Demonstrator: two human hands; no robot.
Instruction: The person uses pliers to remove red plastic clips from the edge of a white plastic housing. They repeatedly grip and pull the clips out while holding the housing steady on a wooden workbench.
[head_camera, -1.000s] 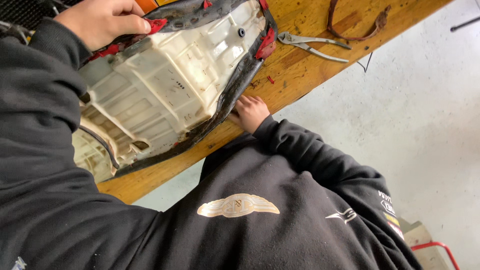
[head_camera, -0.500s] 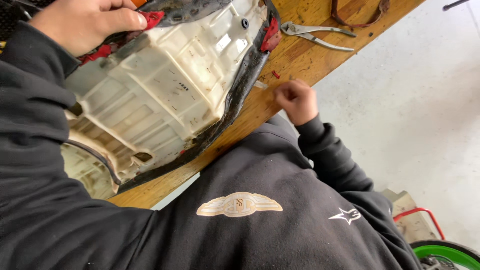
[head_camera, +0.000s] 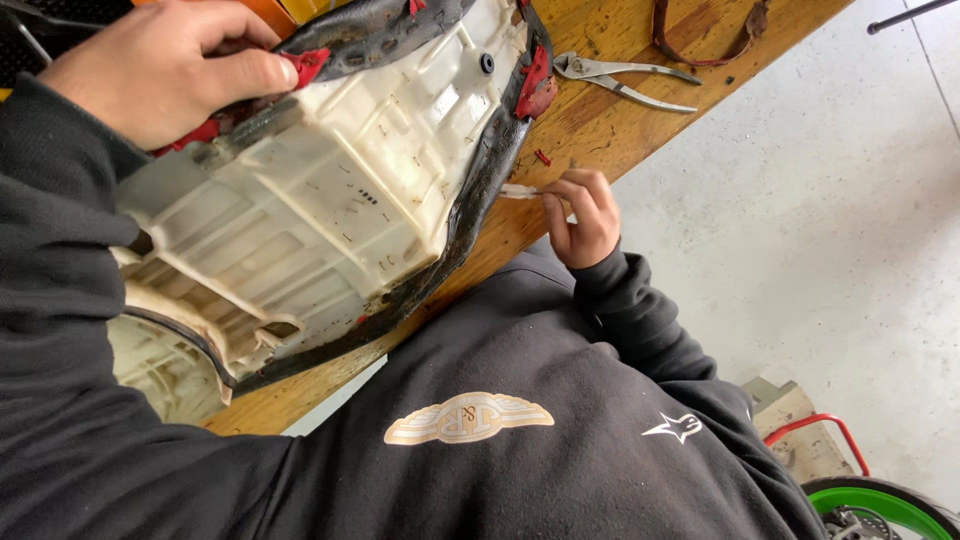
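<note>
An upturned seat with a white plastic base (head_camera: 330, 190) lies on the wooden bench (head_camera: 600, 130). Its black and red cover (head_camera: 470, 210) is wrapped around the rim. My left hand (head_camera: 160, 70) grips the cover's edge at the top left, thumb pressed on a red flap. My right hand (head_camera: 580, 215) is at the bench's front edge beside the seat, fingers pinched on a small pale strip (head_camera: 518, 190) that points toward the cover.
Metal pliers (head_camera: 625, 80) and a brown strap (head_camera: 700, 45) lie on the bench to the right. Small red scraps (head_camera: 541, 157) lie near the seat. Below the bench is grey concrete floor (head_camera: 800, 230), with a green wheel rim (head_camera: 880, 505) and a red frame (head_camera: 810, 430).
My right hand has come away from the seat's lower edge and moved right and up along the bench edge, now pinching the pale strip. My left hand keeps its grip.
</note>
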